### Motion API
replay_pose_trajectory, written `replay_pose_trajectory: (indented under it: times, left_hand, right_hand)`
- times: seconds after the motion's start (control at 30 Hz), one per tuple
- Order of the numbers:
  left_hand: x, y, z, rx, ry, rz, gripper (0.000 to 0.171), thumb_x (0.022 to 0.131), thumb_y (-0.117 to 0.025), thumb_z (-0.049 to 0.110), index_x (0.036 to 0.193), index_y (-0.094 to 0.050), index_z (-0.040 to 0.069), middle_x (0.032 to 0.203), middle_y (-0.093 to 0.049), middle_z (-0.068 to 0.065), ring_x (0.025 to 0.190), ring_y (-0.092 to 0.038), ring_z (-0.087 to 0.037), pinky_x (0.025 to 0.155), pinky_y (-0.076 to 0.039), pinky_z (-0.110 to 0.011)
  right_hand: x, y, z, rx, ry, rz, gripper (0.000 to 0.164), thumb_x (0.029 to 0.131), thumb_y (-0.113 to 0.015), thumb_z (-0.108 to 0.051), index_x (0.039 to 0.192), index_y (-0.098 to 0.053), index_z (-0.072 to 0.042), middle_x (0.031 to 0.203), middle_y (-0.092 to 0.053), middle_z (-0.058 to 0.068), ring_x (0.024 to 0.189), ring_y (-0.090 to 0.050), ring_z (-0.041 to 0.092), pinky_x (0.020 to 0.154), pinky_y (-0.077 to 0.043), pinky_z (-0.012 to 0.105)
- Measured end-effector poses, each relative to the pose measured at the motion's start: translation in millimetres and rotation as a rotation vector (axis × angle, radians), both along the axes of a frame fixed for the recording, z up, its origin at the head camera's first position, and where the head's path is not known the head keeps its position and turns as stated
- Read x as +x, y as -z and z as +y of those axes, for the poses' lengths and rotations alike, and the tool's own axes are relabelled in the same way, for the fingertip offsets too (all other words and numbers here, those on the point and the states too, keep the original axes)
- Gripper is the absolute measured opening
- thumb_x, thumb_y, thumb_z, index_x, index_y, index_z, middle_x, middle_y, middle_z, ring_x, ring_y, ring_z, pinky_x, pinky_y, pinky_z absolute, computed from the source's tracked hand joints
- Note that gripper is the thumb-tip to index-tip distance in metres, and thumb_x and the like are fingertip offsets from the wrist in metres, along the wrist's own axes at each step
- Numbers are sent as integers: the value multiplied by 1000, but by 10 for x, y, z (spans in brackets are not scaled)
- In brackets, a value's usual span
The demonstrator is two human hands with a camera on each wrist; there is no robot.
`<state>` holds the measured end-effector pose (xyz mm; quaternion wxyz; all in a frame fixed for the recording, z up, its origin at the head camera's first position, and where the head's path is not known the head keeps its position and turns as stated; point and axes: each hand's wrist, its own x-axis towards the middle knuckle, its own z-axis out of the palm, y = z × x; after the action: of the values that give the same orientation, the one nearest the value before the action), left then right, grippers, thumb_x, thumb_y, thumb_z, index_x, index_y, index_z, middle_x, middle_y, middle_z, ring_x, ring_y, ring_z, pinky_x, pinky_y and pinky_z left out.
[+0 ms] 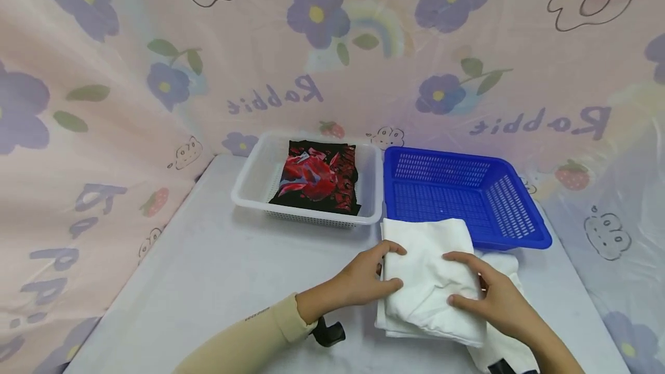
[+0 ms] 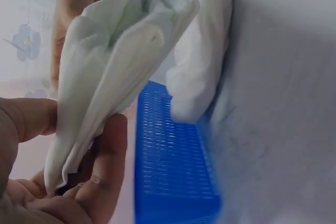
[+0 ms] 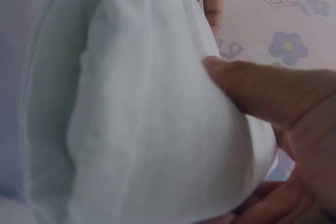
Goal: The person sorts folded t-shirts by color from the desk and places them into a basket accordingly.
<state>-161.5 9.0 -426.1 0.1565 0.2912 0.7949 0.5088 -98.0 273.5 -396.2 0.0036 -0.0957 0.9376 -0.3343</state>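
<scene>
A folded white cloth (image 1: 431, 281), several layers thick, is held up between both hands in front of the blue basket (image 1: 441, 201). On its left edge, my left hand (image 1: 366, 275) pinches the layers, thumb on one face and fingers behind, as the left wrist view shows. The right edge is gripped by my right hand (image 1: 490, 296); its thumb (image 3: 262, 87) presses the near face and its other fingers pass underneath. Another white cloth (image 1: 504, 348) lies on the table below the right hand, partly hidden by it.
At the back left of the white table (image 1: 208, 281) stands a white basket (image 1: 249, 195), with a folded black-and-red printed garment (image 1: 317, 178) inside. The blue basket sits right beside it. Patterned curtains (image 1: 363, 74) enclose the back and sides.
</scene>
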Motion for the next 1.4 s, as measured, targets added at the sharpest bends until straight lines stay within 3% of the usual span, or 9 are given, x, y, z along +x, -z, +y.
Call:
replay_pose_trajectory:
  times: [0.17, 0.37, 0.47, 0.67, 0.8, 1.0, 1.13, 1.27, 1.4]
  left_hand:
    - [-180, -241, 106, -3, -8, 2, 49, 86, -72, 17, 129, -50, 26, 108, -64, -3, 75, -58, -4, 59, -49, -19]
    - [-625, -609, 368, -17, 9, 96, 50, 88, -71, 21, 133, -50, 26, 127, -58, -2, 70, -54, -6, 60, -47, -19]
    - [-858, -672, 494, -23, 28, 114, 50, 88, -71, 22, 134, -50, 25, 130, -56, -1, 68, -52, -10, 59, -46, -21]
    - [-1285, -584, 739, -38, 4, 42, 49, 86, -73, 22, 132, -53, 24, 130, -55, -2, 95, -57, -10, 70, -51, -22]
    - [-1527, -472, 869, -73, -26, -23, 49, 86, -74, 20, 131, -54, 23, 132, -54, -2, 90, -58, -11, 67, -53, -23]
    - [-1851, -274, 933, -153, 2, -68, 50, 86, -74, 23, 132, -55, 24, 141, -48, 0, 93, -60, -13, 74, -52, -26]
    - [-2022, -200, 935, -147, 47, -76, 50, 87, -73, 21, 133, -55, 20, 125, -54, -4, 97, -57, -11, 77, -53, -25]
    - [-2134, -171, 911, -98, 89, -123, 51, 87, -72, 13, 135, -53, 12, 107, -55, -7, 86, -62, -14, 72, -56, -25]
    - [-2217, -177, 878, -138, 95, -86, 51, 87, -72, 14, 135, -54, 12, 101, -55, -5, 78, -62, -12, 67, -54, -23]
  right_hand:
    - [-204, -239, 132, -4, -11, -9, 70, 78, -81, -24, 139, -45, -19, 127, -52, 29, 85, -64, 20, 55, -51, 26]
    - [-551, -629, 383, 96, 15, 51, 73, 80, -79, -25, 143, -41, -17, 136, -42, 32, 89, -63, 39, 59, -50, 30]
    - [-734, -748, 491, 147, 13, 53, 72, 81, -78, -29, 142, -42, -15, 139, -39, 33, 94, -61, 49, 64, -54, 37]
    - [-1142, -796, 627, 219, 0, -27, 72, 84, -74, -40, 143, -41, -15, 142, -36, 34, 104, -57, 50, 72, -53, 45]
    - [-1397, -737, 672, 226, 11, -87, 73, 85, -71, -44, 144, -40, -15, 145, -33, 33, 107, -53, 45, 74, -51, 42]
    - [-1662, -557, 707, 193, 42, -171, 73, 86, -70, -43, 146, -38, -15, 148, -27, 34, 123, -41, 49, 91, -45, 59]
    - [-1802, -420, 748, 171, 55, -198, 74, 85, -71, -42, 145, -38, -15, 149, -26, 35, 127, -36, 51, 96, -40, 63]
    - [-1936, -282, 769, 112, 59, -215, 72, 85, -72, -37, 145, -39, -13, 149, -25, 36, 128, -35, 51, 97, -38, 64]
    - [-2041, -157, 790, 54, 65, -231, 73, 85, -73, -34, 146, -38, -13, 148, -27, 35, 125, -39, 49, 95, -42, 58]
